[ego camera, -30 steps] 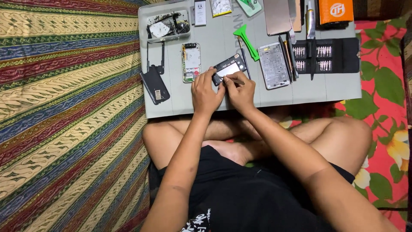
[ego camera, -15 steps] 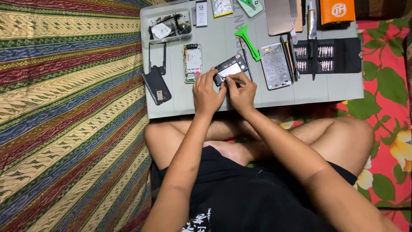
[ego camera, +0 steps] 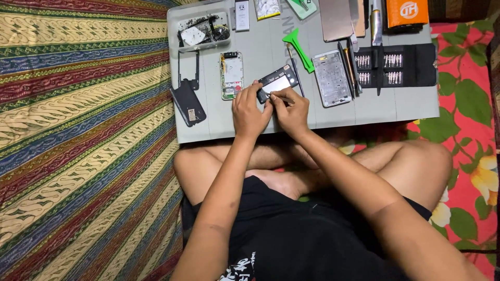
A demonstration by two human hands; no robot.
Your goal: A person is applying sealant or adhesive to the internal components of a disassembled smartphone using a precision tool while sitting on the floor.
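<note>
A small dark phone part with a pale middle point(ego camera: 277, 82) lies tilted on the grey work mat point(ego camera: 364, 112). My left hand point(ego camera: 250, 110) holds its near left edge with the fingertips. My right hand point(ego camera: 289, 108) is pinched on a thin tool whose tip touches the part's near edge. Both hands meet just in front of the part, above my crossed legs.
On the mat lie an opened phone body point(ego camera: 231, 74), a black cover point(ego camera: 188, 107), a thin black frame point(ego camera: 187, 67), a green pry tool point(ego camera: 298, 48), a silver phone frame point(ego camera: 332, 78), a black screwdriver-bit case point(ego camera: 396, 64), a clear parts tray point(ego camera: 202, 28) and an orange box point(ego camera: 407, 11). Striped cloth lies left, floral cloth right.
Both hands stay on the dark part with only slight finger shifts. The camera view has drifted a little.
</note>
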